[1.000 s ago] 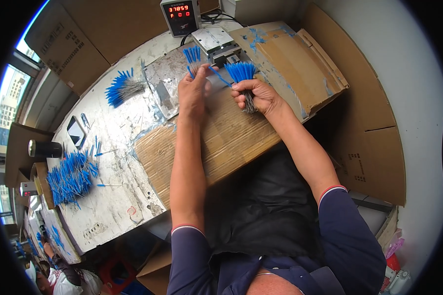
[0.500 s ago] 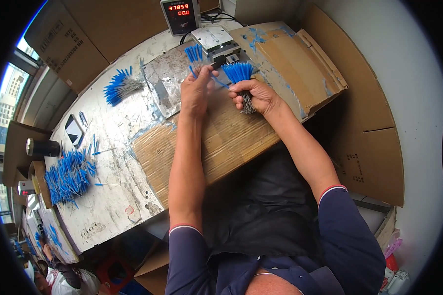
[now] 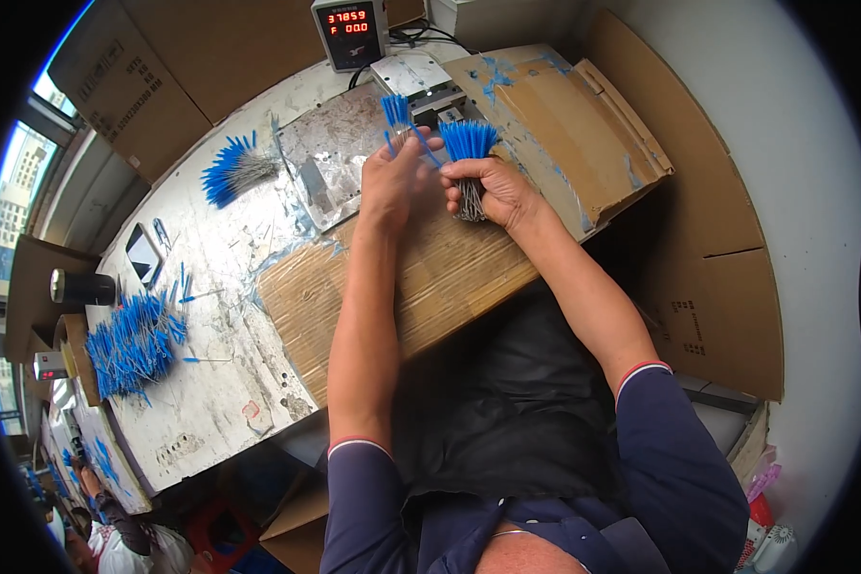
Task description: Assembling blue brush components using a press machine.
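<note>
My right hand is closed round a thick bundle of thin metal wires with blue tips, blue ends up and grey ends sticking out below the fist. Just left of it, my left hand pinches a smaller bunch of the same blue-tipped wires. A single blue-tipped wire slants between the two hands. My left fingertips are slightly blurred. Behind the hands stands a small metal fixture on a worn metal plate.
A display box with red digits stands at the back. Piles of blue-tipped wires and a fanned bunch lie on the white table, near a phone and a black cylinder. Flattened cardboard lies at right. Another person sits lower left.
My left hand has shifted a little to the right with its bunch of wires, closer to my right hand. My right hand has moved slightly left. The red display reads differently.
</note>
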Demonstrator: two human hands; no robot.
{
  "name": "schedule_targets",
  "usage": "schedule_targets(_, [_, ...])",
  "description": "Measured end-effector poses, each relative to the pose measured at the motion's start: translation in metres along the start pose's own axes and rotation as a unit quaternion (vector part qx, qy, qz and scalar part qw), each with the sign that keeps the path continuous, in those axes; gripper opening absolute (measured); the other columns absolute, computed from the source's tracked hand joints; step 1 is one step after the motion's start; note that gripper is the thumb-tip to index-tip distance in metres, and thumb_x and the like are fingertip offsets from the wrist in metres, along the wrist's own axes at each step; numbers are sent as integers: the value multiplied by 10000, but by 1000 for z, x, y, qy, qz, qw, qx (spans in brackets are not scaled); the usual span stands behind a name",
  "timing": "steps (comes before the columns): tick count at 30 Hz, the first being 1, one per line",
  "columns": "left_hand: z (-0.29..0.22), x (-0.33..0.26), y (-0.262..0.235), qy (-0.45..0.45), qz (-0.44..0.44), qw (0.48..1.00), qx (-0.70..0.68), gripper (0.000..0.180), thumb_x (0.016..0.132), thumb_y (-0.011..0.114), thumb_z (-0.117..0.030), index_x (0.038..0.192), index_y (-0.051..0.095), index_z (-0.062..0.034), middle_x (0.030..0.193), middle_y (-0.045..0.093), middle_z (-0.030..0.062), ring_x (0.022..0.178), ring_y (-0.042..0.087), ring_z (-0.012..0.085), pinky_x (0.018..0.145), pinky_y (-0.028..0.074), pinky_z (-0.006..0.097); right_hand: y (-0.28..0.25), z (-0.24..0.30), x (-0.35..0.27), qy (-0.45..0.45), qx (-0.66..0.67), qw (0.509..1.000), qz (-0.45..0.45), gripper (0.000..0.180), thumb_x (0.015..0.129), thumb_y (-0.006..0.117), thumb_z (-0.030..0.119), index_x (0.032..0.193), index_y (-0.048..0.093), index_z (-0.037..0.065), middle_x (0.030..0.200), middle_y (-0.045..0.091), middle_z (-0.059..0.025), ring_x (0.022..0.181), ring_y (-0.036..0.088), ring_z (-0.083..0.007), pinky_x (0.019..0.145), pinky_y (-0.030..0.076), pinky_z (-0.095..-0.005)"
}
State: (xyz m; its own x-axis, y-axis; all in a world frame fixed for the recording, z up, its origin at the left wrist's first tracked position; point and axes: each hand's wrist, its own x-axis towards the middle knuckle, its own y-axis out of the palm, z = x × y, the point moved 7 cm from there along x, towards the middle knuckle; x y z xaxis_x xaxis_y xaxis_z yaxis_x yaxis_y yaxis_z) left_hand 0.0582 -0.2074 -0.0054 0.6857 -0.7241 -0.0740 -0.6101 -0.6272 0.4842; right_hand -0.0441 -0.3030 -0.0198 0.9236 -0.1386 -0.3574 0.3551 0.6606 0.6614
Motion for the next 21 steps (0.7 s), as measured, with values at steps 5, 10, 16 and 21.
schedule_targets(5, [0, 3, -11, 36, -51, 994, -85, 206, 1032, 606, -218, 1131, 612, -38, 1041, 722, 122, 677, 553, 101, 538, 435, 225, 7, 2, -10, -42, -84, 995, -33, 79, 841, 719, 44, 886, 677, -5, 753, 676, -86, 609, 670, -168, 562, 600, -374])
schedule_targets(10, [-24, 5, -65, 156, -164, 965, -130, 177, 1053, 552, -214, 1136, 555, -57, 966, 705, 112, 795, 655, 192, 626, 523, 273, 11, 0, -13, -45, -95, 994, -29, 90, 833, 733, 44, 887, 679, -3, 741, 670, -81, 600, 666, -168, 552, 600, -367])
schedule_targets(16, [-16, 0, -50, 110, -188, 972, -86, 143, 1079, 481, -211, 1096, 524, -76, 808, 594, 38, 680, 648, 210, 577, 571, 350, -7, 5, -11, -131, -22, 983, -130, 135, 807, 767, 33, 896, 673, -5, 718, 659, -72, 586, 657, -166, 537, 597, -353])
schedule_targets(21, [-11, 3, -53, 135, -186, 973, -36, 143, 1077, 492, -214, 1088, 526, -76, 794, 579, 16, 592, 546, 106, 477, 464, 265, -8, 20, -11, -215, -117, 950, -195, 134, 792, 769, 18, 848, 648, -2, 694, 643, -74, 545, 639, -167, 497, 586, -341])
